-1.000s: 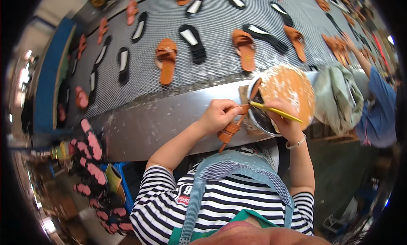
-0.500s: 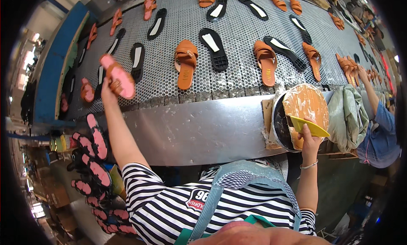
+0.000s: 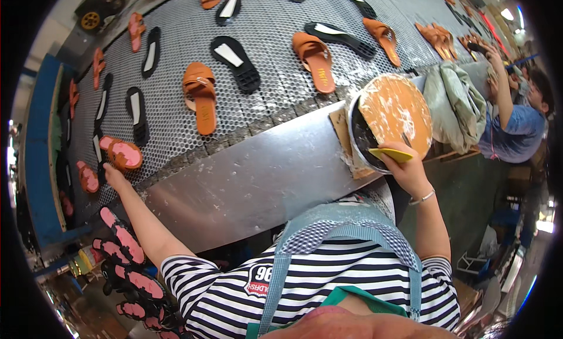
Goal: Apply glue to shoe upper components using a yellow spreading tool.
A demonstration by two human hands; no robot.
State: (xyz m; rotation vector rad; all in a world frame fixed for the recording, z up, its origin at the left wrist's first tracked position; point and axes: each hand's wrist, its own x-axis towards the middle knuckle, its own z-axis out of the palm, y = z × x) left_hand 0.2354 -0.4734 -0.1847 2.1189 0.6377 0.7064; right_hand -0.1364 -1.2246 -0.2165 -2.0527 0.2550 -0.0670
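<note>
At the left edge of the mesh conveyor, my left hand (image 3: pixel 112 178) has its fingers closed at the heel end of a black shoe sole (image 3: pixel 98 150) with a white strip. Beside it lies a brown strap sandal (image 3: pixel 121 153) with a pink footbed, apart from my fingers. My right hand (image 3: pixel 409 168) grips a yellow scraper (image 3: pixel 392 155) over a round tub (image 3: pixel 355 136). An orange-brown, smeared lid or board (image 3: pixel 396 107) covers much of the tub, and dark matter shows at its left side.
Rows of brown sandals (image 3: pixel 199 98) and black soles (image 3: pixel 236 63) lie on the mesh conveyor (image 3: pixel 176 46). A metal ledge (image 3: pixel 246 175) runs along its front. Pink-footbed sandals (image 3: pixel 145 285) hang at lower left. Right of the tub are a grey-green cloth (image 3: pixel 454 104) and a co-worker (image 3: pixel 519 128).
My left hand has put the pink-footbed sandal onto the conveyor and moved to the black sole beside it. My right hand still holds the scraper by the tub. The view has turned.
</note>
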